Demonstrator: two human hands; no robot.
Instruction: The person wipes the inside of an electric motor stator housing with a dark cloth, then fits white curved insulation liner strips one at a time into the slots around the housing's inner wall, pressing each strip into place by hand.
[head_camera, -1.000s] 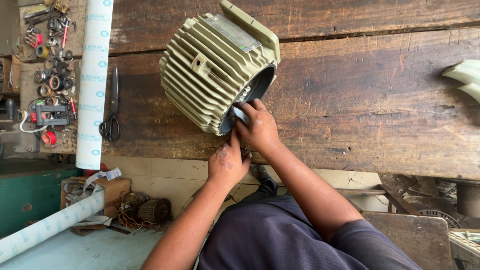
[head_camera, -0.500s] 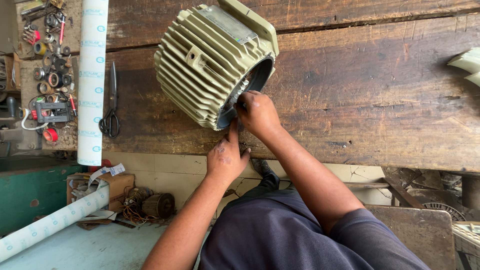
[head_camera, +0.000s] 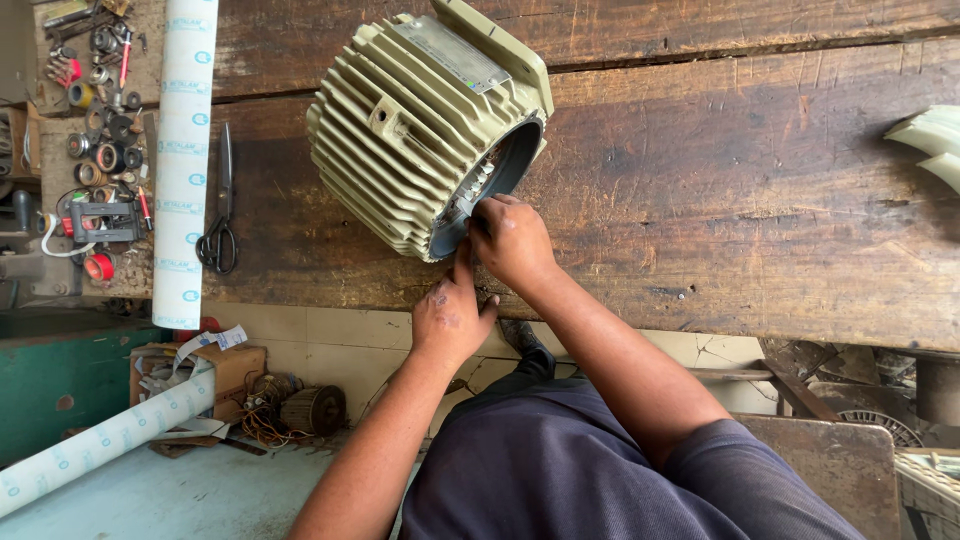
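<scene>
The motor housing (head_camera: 420, 130) lies on its side on the bench (head_camera: 740, 200), just above both hands. The right hand (head_camera: 512, 240) is curled at the housing's open rim, fingertips pinching something there too small to tell. The left hand (head_camera: 448, 318), just below it, is loose, one finger up against the rim. Scissors (head_camera: 220, 215) and a roll (head_camera: 184, 160) lie well to the left.
</scene>
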